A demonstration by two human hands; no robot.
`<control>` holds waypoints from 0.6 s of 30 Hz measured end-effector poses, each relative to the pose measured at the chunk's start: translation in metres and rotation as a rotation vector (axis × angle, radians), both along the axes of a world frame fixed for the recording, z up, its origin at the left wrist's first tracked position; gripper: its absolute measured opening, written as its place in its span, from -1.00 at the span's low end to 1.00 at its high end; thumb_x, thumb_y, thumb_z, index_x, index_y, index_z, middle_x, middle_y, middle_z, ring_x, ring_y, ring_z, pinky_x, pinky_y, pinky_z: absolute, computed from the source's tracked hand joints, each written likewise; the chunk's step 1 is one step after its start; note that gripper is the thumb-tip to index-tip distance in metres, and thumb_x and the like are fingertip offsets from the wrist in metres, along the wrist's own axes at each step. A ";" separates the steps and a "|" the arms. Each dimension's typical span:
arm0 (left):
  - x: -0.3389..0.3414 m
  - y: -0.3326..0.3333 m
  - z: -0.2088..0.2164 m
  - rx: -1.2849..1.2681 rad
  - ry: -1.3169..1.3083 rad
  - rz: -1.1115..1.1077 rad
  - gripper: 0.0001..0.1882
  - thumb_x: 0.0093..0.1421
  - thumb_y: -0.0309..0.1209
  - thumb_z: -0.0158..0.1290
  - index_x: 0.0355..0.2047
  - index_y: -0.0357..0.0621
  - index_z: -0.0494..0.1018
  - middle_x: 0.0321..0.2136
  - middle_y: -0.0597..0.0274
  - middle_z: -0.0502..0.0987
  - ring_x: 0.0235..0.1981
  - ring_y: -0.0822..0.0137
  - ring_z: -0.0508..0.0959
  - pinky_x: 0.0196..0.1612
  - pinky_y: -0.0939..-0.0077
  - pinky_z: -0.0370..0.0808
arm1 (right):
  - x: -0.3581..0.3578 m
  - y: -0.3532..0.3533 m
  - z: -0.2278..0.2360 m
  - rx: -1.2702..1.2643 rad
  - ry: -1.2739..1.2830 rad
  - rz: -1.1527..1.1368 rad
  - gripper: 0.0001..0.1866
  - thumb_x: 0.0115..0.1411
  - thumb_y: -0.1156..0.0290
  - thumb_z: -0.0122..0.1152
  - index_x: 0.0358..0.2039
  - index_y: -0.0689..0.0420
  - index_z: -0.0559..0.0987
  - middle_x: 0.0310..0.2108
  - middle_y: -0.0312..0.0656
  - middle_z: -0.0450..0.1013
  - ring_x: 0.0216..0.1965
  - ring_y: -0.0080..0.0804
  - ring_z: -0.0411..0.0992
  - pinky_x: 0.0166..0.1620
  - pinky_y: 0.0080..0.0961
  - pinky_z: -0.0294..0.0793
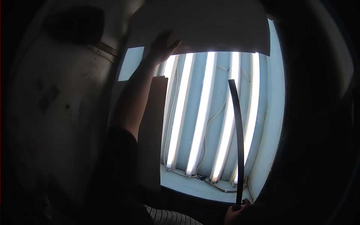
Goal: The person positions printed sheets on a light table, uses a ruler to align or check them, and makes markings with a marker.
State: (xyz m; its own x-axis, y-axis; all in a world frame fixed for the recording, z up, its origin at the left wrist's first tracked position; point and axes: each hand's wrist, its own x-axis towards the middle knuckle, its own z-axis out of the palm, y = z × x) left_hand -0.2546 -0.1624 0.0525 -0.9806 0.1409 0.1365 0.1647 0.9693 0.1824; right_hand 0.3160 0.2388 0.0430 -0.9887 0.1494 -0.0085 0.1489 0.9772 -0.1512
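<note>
My left hand point(164, 48) reaches far up and lies with its fingers apart on a broad sheet point(210, 28), which looks dark against the light behind it. Low on the right, my right hand point(237, 214) is closed round the bottom end of a long, narrow dark strip point(239, 131). The strip stands up from my fist, bending slightly, in front of the lit tubes. What it is made of cannot be made out. Beside my left forearm lies a tall, narrow stack of flat boards or sheets point(153, 131), its top edges uneven.
Several glowing fluorescent tubes point(202, 112) run lengthwise in a pale blue light box point(268, 112) with loose cables. A worn, stained panel point(63, 123) is on the left, with a dark object point(80, 25) above it. The right side is nearly black.
</note>
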 end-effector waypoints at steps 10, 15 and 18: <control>0.367 -0.024 -0.002 -0.148 -0.292 0.222 0.00 0.02 -0.07 0.34 0.29 -0.42 0.13 0.23 -0.35 0.26 0.27 -0.26 0.29 0.33 -0.03 0.26 | -0.003 -0.001 -0.014 -0.315 -0.078 -0.180 -0.41 0.01 0.57 0.29 0.09 0.28 0.35 -0.18 0.10 0.42 -0.25 -0.03 0.49 -0.13 -0.17 0.50; 0.359 0.024 0.014 -0.211 -0.212 0.184 -0.21 0.09 -0.48 0.23 0.29 -0.42 0.15 0.01 -0.33 0.49 -0.07 -0.12 0.62 0.01 0.27 0.61 | -0.015 -0.008 0.003 -0.303 -0.207 -0.275 -0.38 0.02 0.68 0.27 0.13 0.21 0.31 -0.12 0.06 0.38 -0.09 -0.09 0.50 -0.02 -0.31 0.52; 0.351 0.029 0.030 -0.250 -0.540 0.397 -0.28 0.17 -0.48 0.15 0.32 -0.36 0.16 -0.17 -0.28 0.59 -0.30 -0.02 0.69 -0.21 0.27 0.68 | -0.030 -0.004 0.028 -0.041 -0.229 -0.178 -0.32 -0.01 0.68 0.35 0.14 0.21 0.30 -0.10 0.07 0.39 -0.06 -0.07 0.51 0.02 -0.34 0.52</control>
State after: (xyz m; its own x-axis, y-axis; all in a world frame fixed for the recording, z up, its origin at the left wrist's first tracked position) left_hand 0.0966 -0.1332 0.0821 -0.8857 -0.2774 -0.3722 -0.2601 0.9607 -0.0971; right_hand 0.2863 0.2353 0.0707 -0.9186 0.3151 -0.2384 0.3522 0.9264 -0.1328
